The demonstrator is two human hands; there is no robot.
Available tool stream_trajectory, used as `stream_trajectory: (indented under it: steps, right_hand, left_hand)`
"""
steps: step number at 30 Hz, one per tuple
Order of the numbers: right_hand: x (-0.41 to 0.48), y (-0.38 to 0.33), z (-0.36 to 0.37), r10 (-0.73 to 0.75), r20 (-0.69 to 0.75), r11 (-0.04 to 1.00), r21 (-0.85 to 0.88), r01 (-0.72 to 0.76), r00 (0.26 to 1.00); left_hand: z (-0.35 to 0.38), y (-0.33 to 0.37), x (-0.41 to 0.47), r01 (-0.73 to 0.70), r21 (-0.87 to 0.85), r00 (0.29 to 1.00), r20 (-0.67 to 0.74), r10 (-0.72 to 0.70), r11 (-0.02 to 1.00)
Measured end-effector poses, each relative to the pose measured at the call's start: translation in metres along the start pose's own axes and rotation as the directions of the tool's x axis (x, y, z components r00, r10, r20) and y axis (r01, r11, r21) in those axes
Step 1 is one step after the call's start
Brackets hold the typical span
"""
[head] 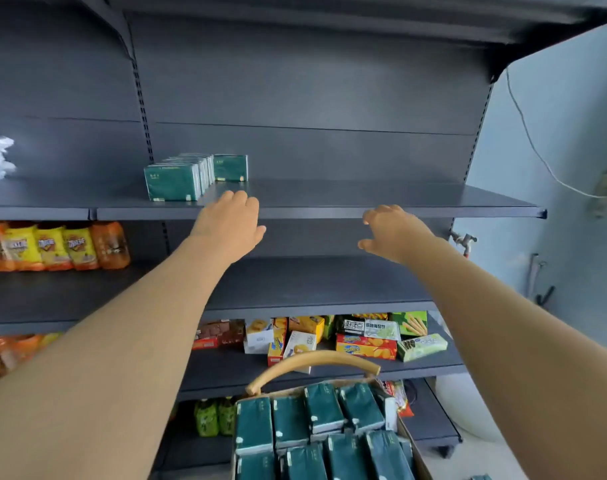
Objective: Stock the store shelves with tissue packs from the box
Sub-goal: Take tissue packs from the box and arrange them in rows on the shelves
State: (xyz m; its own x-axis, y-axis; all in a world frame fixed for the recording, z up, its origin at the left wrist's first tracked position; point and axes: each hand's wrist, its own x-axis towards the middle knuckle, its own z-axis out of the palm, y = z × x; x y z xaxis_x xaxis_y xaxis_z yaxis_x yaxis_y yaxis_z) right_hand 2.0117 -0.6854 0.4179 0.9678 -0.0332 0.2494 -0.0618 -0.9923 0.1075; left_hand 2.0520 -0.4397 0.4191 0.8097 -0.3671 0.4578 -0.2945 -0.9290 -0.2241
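Head view. Left hand raised to the front edge of the upper shelf, back toward the camera, thumb out, fingers relaxed over the edge, gripping nothing. Right hand at the same edge, well to the right, fingers apart and loosely bent, also empty. Row of green tissue packs standing upright on that shelf, just beyond and left of the left hand, not touching it. One further pack stands behind the row, against the back panel. Box low in frame between the forearms, filled with more tissue packs; a curved handle arches above it. Snack bags on the shelf below left; biscuit cartons lower.
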Motion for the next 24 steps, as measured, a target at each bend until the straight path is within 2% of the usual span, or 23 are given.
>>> stream_trajectory:
  steps: [6,11,18,21,24]
  right_hand:
    - [-0.027,0.036,0.095,-0.008,0.201,1.0,0.01,0.006,0.98]
    - [-0.031,0.067,0.192,-0.053,0.361,0.998,0.037,0.043,0.931]
    - [-0.051,0.092,0.32,-0.14,0.607,0.989,0.13,0.075,0.783]
    - [-0.067,0.093,0.368,-0.162,0.661,0.985,0.147,0.086,0.733]
    - [-0.084,0.092,0.41,-0.141,0.708,0.984,0.174,0.022,0.692]
  left_hand:
    - [0.071,0.056,-0.026,0.021,-0.075,0.988,0.155,-0.009,0.997]
    - [0.152,0.105,-0.042,0.075,-0.104,0.94,0.34,-0.035,0.992]
    - [0.257,0.171,-0.073,0.119,-0.08,0.804,0.592,-0.049,0.99]
    - [0.293,0.19,-0.093,0.144,-0.065,0.735,0.676,-0.063,0.987]
    - [0.322,0.203,-0.113,0.183,-0.072,0.668,0.741,-0.07,0.981]
